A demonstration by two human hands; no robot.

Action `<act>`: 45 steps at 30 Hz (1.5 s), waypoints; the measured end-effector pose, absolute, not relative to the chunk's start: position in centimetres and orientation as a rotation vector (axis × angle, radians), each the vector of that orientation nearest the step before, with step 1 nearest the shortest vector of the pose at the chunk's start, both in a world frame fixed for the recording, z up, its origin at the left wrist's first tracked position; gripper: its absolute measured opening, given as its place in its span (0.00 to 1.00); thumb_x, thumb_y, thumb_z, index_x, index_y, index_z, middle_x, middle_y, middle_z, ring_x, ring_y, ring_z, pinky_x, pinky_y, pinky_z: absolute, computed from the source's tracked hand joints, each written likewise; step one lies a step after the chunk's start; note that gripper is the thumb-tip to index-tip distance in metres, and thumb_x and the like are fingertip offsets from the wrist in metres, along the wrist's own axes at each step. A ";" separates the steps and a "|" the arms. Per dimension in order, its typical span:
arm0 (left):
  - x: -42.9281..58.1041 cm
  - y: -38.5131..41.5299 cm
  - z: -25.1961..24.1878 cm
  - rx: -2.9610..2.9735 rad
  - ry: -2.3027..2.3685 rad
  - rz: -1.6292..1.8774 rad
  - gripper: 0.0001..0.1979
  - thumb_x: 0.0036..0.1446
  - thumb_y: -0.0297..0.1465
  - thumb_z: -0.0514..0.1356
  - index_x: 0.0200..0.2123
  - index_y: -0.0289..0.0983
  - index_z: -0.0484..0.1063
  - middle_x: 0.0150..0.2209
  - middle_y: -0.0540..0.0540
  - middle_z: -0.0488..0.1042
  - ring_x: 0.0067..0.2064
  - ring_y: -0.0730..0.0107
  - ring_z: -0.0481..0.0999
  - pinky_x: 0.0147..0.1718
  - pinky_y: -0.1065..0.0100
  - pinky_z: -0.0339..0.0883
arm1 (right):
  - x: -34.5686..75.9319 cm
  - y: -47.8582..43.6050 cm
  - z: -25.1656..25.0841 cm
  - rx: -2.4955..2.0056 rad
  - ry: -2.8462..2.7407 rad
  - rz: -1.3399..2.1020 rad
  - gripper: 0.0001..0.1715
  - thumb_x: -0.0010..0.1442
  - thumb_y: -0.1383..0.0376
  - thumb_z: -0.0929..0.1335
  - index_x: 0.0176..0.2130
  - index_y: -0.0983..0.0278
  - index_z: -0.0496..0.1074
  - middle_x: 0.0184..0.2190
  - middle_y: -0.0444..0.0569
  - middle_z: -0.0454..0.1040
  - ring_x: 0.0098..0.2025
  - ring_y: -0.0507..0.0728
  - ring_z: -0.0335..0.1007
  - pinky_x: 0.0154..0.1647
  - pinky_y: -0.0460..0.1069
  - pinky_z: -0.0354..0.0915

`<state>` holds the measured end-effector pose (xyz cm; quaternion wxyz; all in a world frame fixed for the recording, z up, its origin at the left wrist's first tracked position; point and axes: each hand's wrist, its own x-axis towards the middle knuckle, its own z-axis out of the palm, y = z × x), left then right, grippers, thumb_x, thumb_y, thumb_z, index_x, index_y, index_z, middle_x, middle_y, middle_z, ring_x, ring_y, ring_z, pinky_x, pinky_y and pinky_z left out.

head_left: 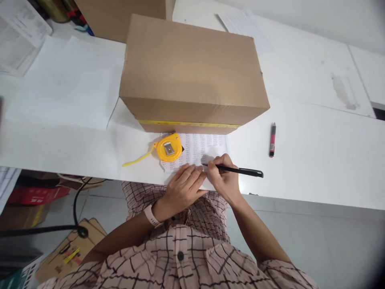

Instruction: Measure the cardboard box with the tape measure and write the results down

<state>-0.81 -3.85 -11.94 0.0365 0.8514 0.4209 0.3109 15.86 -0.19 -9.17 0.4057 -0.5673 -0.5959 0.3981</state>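
pinching a black pen, the right hand holds its tip at the written sheet near the front edge of the white desk. the left hand lies flat across the sheet's lower edge, fingers stretched out. a yellow tape measure covers part of the sheet's left side, and a large cardboard box stands just beyond, perhaps over its top edge. a red-and-black pen lies apart to the right, white paper to the left.
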 end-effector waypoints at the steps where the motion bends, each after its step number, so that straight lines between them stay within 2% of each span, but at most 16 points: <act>1: -0.8 -3.8 -11.9 2.621 1.296 0.953 0.23 0.66 0.42 0.59 0.59 0.34 0.71 0.53 0.39 0.79 0.55 0.55 0.77 0.59 0.53 0.69 | 15.9 -0.2 -9.3 -1.440 -1.496 1.000 0.13 0.65 0.62 0.66 0.31 0.58 0.58 0.22 0.38 0.61 0.23 0.50 0.55 0.25 0.49 0.54; 11: -0.7 -3.6 -11.5 2.695 1.311 0.990 0.21 0.66 0.42 0.60 0.54 0.32 0.73 0.51 0.39 0.81 0.52 0.55 0.79 0.56 0.54 0.71 | 15.8 -0.2 -9.3 -1.455 -1.432 1.016 0.14 0.65 0.61 0.67 0.30 0.58 0.58 0.22 0.38 0.61 0.23 0.50 0.54 0.25 0.49 0.53; 16: -0.7 -3.6 -11.4 2.694 1.319 0.983 0.21 0.66 0.42 0.60 0.54 0.33 0.73 0.51 0.39 0.80 0.52 0.56 0.79 0.57 0.54 0.70 | 15.8 -0.1 -9.4 -1.453 -1.445 0.988 0.13 0.65 0.61 0.67 0.31 0.58 0.59 0.23 0.38 0.62 0.24 0.50 0.56 0.26 0.49 0.55; 41: -0.6 -3.4 -11.2 2.722 1.321 1.027 0.20 0.66 0.42 0.60 0.50 0.30 0.75 0.50 0.38 0.81 0.51 0.56 0.79 0.56 0.55 0.70 | 15.7 0.0 -9.4 -1.427 -1.356 0.990 0.12 0.62 0.65 0.67 0.30 0.58 0.59 0.23 0.38 0.61 0.24 0.50 0.54 0.26 0.49 0.54; 45: -0.6 -3.4 -11.1 2.724 1.330 1.009 0.19 0.66 0.42 0.60 0.51 0.32 0.75 0.50 0.40 0.81 0.51 0.57 0.79 0.57 0.56 0.70 | 15.8 0.1 -9.5 -1.427 -1.336 0.988 0.12 0.62 0.65 0.67 0.30 0.58 0.60 0.23 0.38 0.61 0.24 0.50 0.54 0.26 0.49 0.54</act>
